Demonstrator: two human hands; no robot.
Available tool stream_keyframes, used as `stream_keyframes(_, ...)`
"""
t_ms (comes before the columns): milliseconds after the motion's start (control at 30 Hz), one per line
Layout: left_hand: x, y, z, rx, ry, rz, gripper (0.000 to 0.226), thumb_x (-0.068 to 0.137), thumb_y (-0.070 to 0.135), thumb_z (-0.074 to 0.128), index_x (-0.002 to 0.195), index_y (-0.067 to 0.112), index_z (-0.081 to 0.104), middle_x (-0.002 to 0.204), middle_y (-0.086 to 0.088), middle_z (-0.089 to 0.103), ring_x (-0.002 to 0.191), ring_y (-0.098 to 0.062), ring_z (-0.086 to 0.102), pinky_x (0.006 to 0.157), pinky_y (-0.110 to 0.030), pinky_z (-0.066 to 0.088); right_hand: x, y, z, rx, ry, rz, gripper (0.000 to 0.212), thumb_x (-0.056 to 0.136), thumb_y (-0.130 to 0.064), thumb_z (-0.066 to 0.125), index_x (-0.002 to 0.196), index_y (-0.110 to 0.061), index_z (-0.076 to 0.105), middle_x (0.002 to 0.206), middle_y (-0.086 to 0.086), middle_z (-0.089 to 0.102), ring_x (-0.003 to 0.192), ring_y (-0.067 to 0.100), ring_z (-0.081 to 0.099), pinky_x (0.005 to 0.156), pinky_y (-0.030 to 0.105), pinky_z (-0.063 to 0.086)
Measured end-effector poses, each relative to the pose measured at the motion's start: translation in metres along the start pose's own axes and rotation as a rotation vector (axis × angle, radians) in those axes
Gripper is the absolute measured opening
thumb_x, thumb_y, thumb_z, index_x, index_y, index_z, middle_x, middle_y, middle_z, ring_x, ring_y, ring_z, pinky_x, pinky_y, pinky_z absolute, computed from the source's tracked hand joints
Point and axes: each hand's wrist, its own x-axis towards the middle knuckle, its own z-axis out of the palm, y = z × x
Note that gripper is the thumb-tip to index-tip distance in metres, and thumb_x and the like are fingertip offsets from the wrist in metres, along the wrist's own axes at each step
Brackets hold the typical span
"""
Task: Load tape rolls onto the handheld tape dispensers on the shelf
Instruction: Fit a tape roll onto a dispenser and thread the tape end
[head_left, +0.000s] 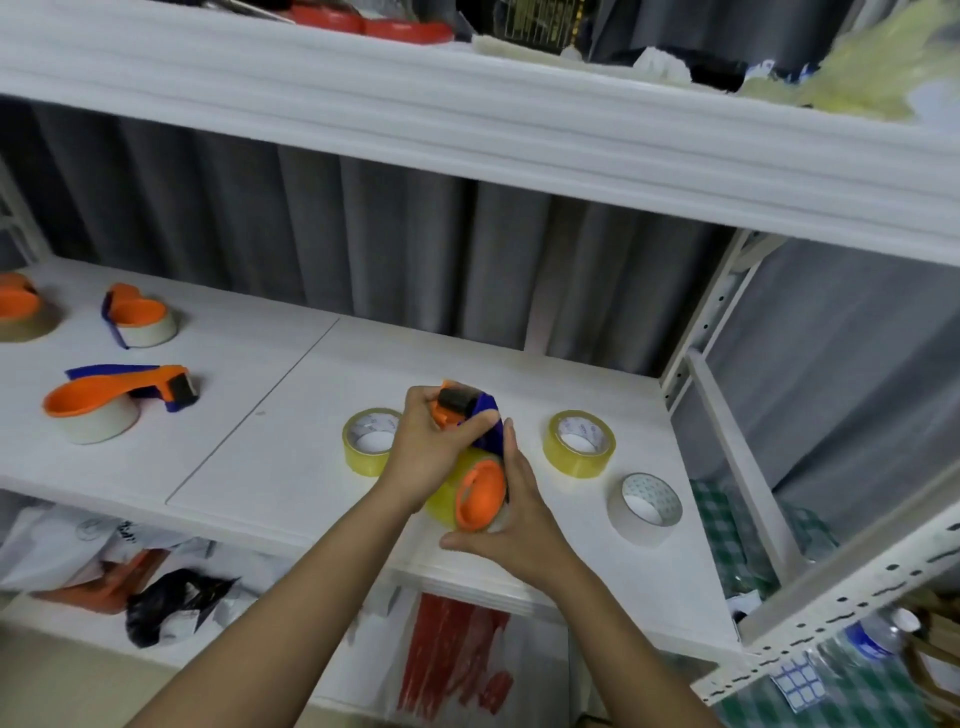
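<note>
I hold an orange and blue tape dispenser (480, 462) above the white shelf (291, 457), with a yellow tape roll (451, 491) seated on its orange hub. My left hand (428, 449) pinches the dispenser's head near the black roller. My right hand (511, 519) wraps around the roll and hub from below and the right. Loose rolls lie on the shelf: a yellow one (368, 440) just left of my hands, another yellow one (579, 442) to the right, and a white one (645, 508) further right.
Three loaded orange dispensers lie at the left: one (111, 397) in front, one (137, 316) behind it, one (18, 306) at the edge. An upper shelf (467, 119) overhangs. A metal upright (696, 332) stands at the right. Bags and clutter fill the lower shelf (156, 587).
</note>
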Motion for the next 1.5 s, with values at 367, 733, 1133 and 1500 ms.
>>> stream_keyframes(367, 0.012, 0.015, -0.09, -0.022, -0.018, -0.084, 0.053, 0.09, 0.053, 0.046, 0.134, 0.026, 0.035, 0.112, 0.011, 0.054, 0.094, -0.003, 0.059, 0.071, -0.019, 0.047, 0.041, -0.049, 0.054, 0.142, 0.1, -0.141, 0.126, 0.06, -0.027, 0.087, 0.149, -0.036, -0.001, 0.134, -0.01, 0.045, 0.118, -0.002, 0.048, 0.089, 0.027, 0.052)
stream_keyframes(733, 0.002, -0.012, -0.225, 0.136, -0.159, -0.104, 0.021, 0.099, 0.04, 0.036, 0.1, 0.039, 0.057, 0.101, 0.021, 0.058, 0.084, 0.023, 0.053, 0.069, 0.002, 0.039, 0.09, -0.123, 0.16, 0.742, 0.033, 0.237, 0.059, 0.077, -0.036, 0.073, 0.13, -0.033, 0.047, 0.125, -0.001, 0.063, 0.109, 0.02, 0.063, 0.078, 0.033, 0.057)
stream_keyframes(1133, 0.012, -0.029, -0.339, 0.079, 0.064, -0.08, 0.025, 0.098, 0.045, 0.036, 0.109, 0.032, 0.054, 0.108, -0.002, 0.062, 0.108, -0.021, 0.059, 0.1, -0.051, 0.043, 0.146, -0.179, 0.269, 0.721, -0.316, 0.286, 0.091, 0.056, -0.068, 0.069, 0.137, -0.038, 0.039, 0.135, -0.006, 0.055, 0.121, 0.017, 0.055, 0.096, 0.037, 0.048)
stream_keyframes(1500, 0.064, -0.027, -0.437, 0.151, 0.336, -0.082, 0.034, 0.099, 0.047, 0.03, 0.098, 0.021, 0.052, 0.101, -0.009, 0.058, 0.104, -0.031, 0.057, 0.097, -0.053, 0.044, 0.243, -0.237, 0.326, 0.456, -0.505, 0.242, 0.048, 0.096, -0.049, 0.042, 0.133, -0.02, 0.05, 0.128, 0.007, 0.061, 0.102, 0.019, 0.065, 0.08, 0.028, 0.053)
